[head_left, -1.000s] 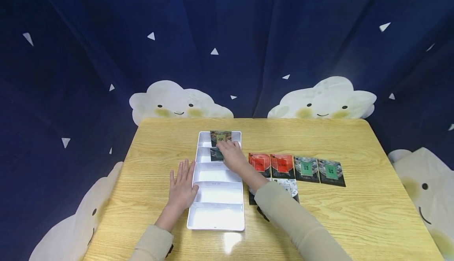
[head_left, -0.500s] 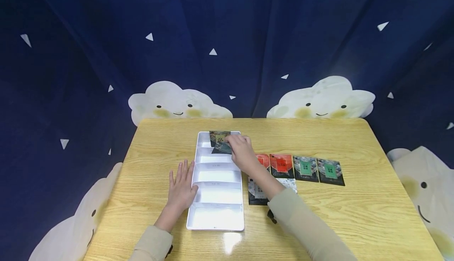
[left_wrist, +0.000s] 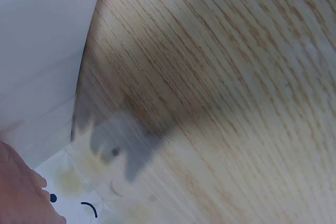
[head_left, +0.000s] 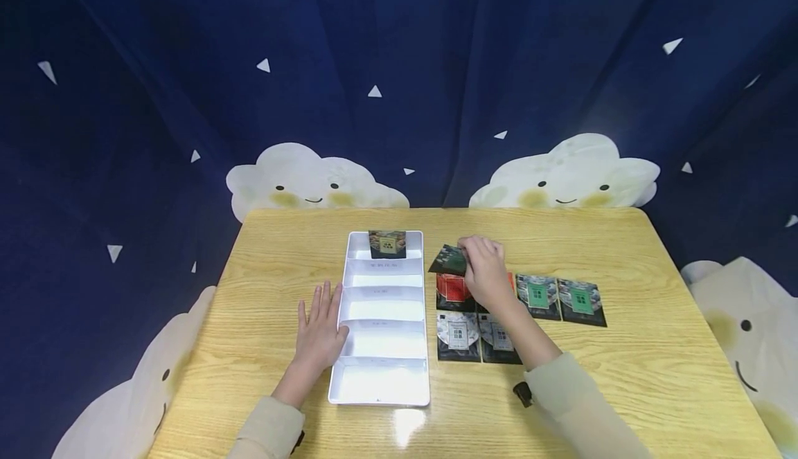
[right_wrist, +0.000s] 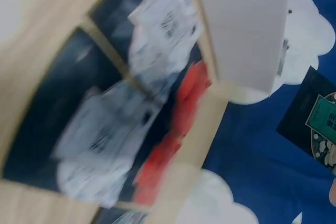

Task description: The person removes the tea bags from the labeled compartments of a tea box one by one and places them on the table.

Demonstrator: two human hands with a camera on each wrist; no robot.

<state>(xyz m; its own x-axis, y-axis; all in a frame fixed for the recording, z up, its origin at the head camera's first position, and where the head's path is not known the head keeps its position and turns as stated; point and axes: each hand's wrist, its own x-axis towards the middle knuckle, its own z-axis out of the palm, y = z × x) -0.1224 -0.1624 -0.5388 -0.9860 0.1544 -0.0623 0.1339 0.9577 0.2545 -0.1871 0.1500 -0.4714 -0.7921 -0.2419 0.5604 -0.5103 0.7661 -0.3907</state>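
Observation:
My right hand [head_left: 489,272] pinches a dark sachet [head_left: 447,260] by its edge, held tilted over the back of the red sachets. The right wrist view shows a green label on this sachet [right_wrist: 310,121]. My left hand [head_left: 320,327] lies flat with fingers spread, its thumb at the left side of a white divided tray [head_left: 379,384]. In the left wrist view, part of that hand [left_wrist: 23,192] shows beside the tray's wall [left_wrist: 42,51]. A dark sachet with a yellow label [head_left: 386,245] leans in the tray's rearmost compartment.
Right of the tray lie red sachets [head_left: 454,289], partly covered by the right hand and its sachet. Two white-patterned sachets [head_left: 458,334] lie in front of them, and two green-labelled sachets [head_left: 582,301] farther right. A dark blue curtain [head_left: 399,120] hangs behind the wooden table [head_left: 654,376].
My right hand has lifted the dark sachet out of the tray's second compartment and carried it right, over the red sachets. The left hand has stayed in place.

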